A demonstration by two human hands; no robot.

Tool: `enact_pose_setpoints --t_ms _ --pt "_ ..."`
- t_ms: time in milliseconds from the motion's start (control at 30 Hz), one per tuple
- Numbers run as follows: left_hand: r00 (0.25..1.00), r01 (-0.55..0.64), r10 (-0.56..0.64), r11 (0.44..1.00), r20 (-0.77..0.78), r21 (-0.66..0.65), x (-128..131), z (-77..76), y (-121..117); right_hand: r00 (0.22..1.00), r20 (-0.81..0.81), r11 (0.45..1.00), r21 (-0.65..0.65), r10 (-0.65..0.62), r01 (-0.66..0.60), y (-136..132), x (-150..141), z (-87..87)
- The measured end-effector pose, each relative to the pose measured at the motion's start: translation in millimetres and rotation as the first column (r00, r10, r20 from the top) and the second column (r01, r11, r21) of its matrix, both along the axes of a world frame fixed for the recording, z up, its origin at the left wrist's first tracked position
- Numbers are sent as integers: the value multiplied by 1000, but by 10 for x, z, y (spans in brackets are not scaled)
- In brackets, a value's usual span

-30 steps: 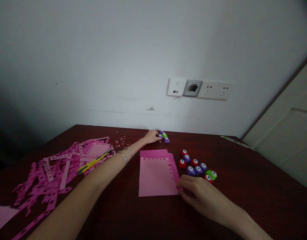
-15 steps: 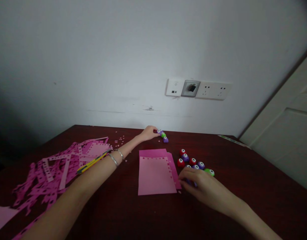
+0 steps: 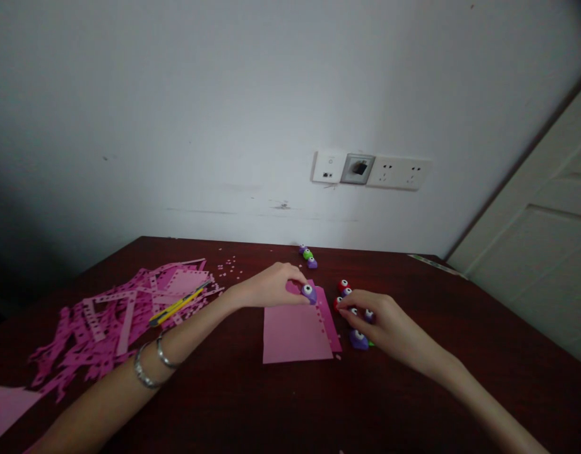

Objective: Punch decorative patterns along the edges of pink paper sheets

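Over the top right corner of the pink paper sheet (image 3: 295, 334), my left hand (image 3: 274, 284) pinches a purple craft punch (image 3: 309, 294) with a white button. My right hand (image 3: 385, 321) is at the group of punches right of the paper, its thumb and fingertips closed on a red craft punch (image 3: 336, 304). It partly hides the others. A second red punch (image 3: 344, 285) stands just behind, and a purple punch (image 3: 359, 340) lies under the right hand. Small hearts are punched along the sheet's edge; a darker pink sheet (image 3: 332, 328) lies beneath it.
Pink punched strips (image 3: 125, 315) are heaped at the left, with a yellow cutter (image 3: 177, 306) on them. Several punches, one a green punch (image 3: 308, 254), stand in a row near the wall. A ruler-like strip (image 3: 435, 265) lies far right. Wall sockets (image 3: 397, 172) are above.
My left hand has come back from the row near the wall to above the paper, bringing a purple punch. My right hand has shifted slightly up and left onto the red punch.
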State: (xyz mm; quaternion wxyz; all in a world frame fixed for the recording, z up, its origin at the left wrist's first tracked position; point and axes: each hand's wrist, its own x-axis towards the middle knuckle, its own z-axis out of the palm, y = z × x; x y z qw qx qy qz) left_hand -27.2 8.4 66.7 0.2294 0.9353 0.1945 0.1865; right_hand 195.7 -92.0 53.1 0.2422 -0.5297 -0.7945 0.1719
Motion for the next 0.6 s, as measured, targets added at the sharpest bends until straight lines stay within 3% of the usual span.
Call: enact_pose_setpoints --t_ms 167,367,600 --pt "993 107 -107 994 -46 -10 32 -144 -69 1000 -18 1000 -31 -4 3 9 -50 -69" --pt "979 194 -200 971 -37 -138 71 -203 -90 994 -112 1000 -27 8 -11 8 -120 -204" --pt "979 200 -206 958 -6 -205 123 -253 -149 988 -146 997 -74 -45 34 9 -191 -271"
